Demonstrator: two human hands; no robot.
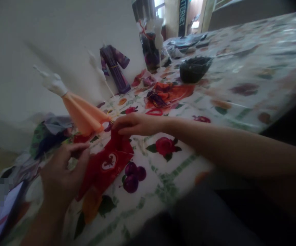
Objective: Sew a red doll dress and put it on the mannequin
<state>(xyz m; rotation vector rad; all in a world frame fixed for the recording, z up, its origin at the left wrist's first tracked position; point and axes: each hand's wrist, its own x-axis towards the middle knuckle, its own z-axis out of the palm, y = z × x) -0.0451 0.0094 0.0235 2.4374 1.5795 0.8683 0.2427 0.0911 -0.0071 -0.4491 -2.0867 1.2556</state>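
Note:
A small red cloth garment (100,171) with a white heart-shaped motif lies on the table in front of me. My right hand (134,124) reaches in from the right, its fingers closed on the garment's far end, which is lifted a little. At the near left side of the cloth is my left hand (63,174), thumb and fingers curved with a small gap between them. Its thumb is beside the red cloth; whether it touches is unclear. Just beyond both hands, a white doll-size mannequin (54,83) in a peach skirt (82,111) leans to the left.
A flowered plastic tablecloth (178,171) covers the table. Behind are a purple doll robe (114,66), another white mannequin form (96,66), orange cloth (178,91) and a dark bowl-shaped container (195,70). Piled fabrics (51,133) lie at the left, against the wall.

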